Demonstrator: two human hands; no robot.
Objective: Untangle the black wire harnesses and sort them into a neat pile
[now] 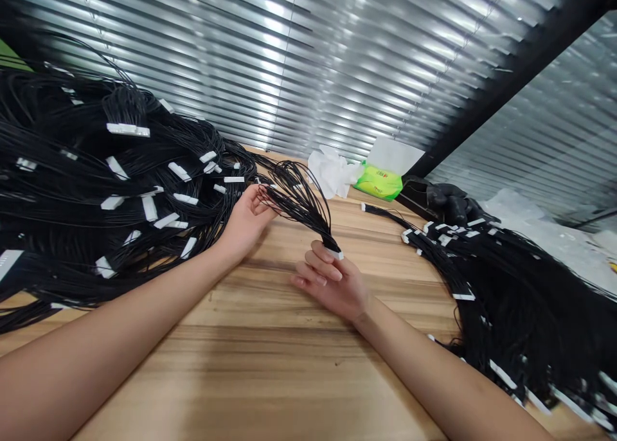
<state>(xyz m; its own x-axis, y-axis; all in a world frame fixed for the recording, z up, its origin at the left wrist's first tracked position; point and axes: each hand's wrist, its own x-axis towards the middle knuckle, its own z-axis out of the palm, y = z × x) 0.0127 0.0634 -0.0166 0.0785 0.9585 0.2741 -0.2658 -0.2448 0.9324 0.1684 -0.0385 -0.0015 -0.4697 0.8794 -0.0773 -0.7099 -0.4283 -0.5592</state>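
A wire harness (301,209) of many thin black wires stretches between my two hands above the wooden table. Its white connector (333,253) sits at the fingertips of my right hand (332,280), which is closed on that end with the palm turned up. Farther left, my left hand (250,219) pinches the black wires beside the big pile. The tips of the left fingers are partly hidden by the wires. From there the wires loop upward and run back toward the pile.
A large heap of black harnesses (62,203) with white connectors covers the left side. Another bundle (520,287) lies on the right. At the back stand crumpled white tissue (332,171) and a green tissue pack (380,182), before a corrugated metal wall (270,62). The table (270,364) has wood grain.
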